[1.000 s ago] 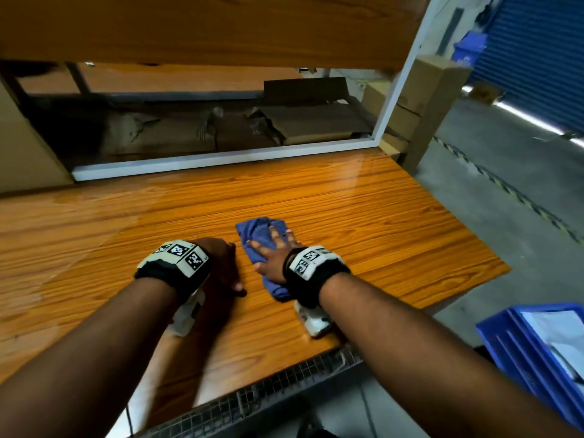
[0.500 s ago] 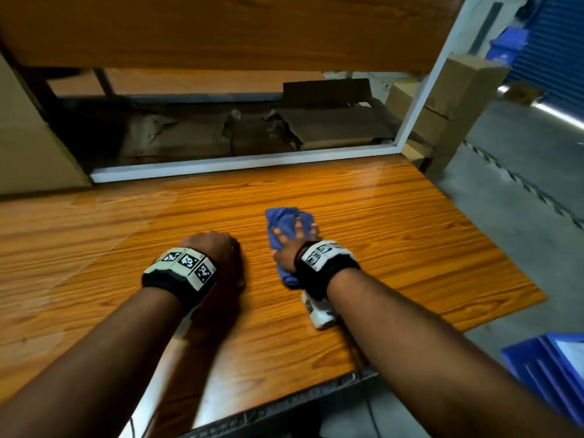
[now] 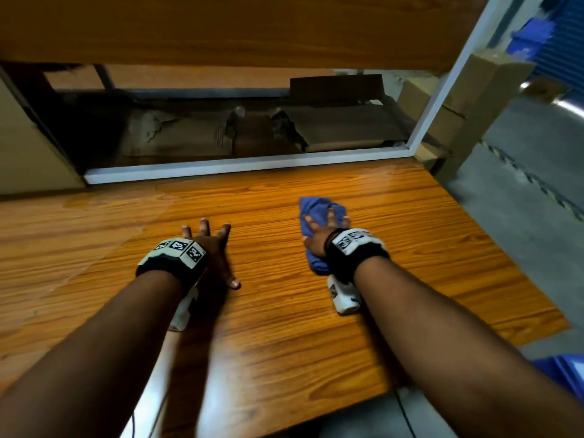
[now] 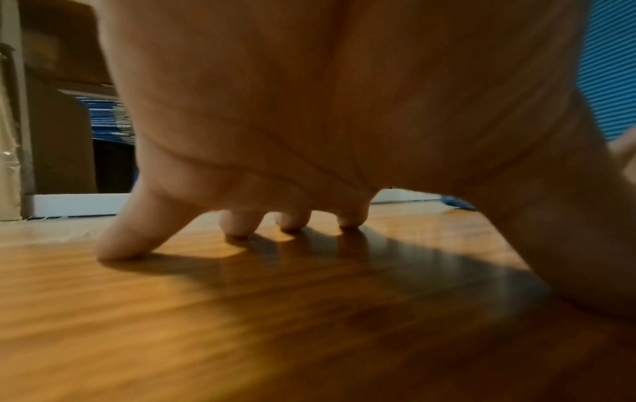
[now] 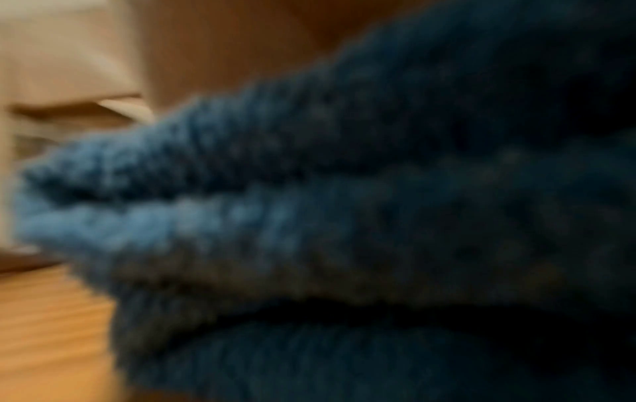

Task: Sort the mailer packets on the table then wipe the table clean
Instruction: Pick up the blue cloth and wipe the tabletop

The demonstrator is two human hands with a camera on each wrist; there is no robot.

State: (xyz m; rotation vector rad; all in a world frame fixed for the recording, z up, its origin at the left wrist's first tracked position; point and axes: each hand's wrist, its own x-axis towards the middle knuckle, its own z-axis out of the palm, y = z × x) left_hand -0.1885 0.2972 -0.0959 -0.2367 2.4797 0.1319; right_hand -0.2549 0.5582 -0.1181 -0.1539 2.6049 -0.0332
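While the right hand lies flat on a crumpled blue cloth, its fingers spread straight over the fabric and pressing it onto the bench, the left hand is splayed wide with nothing in it. Seen from the left wrist, that hand's fingertips touch the wood while the palm arches above it. From the right wrist, the cloth fills nearly the whole picture, blurred, with a strip of bench at the lower left. The cloth sits right of the bench's middle, nearer its right edge than its left, and well apart from the left hand. No mailer packets show on the wood. Along the bench's far edge runs a white frame rail, with flattened cardboard behind it. Cardboard boxes stand past the far right corner, and a blue crate shows off the near right corner.
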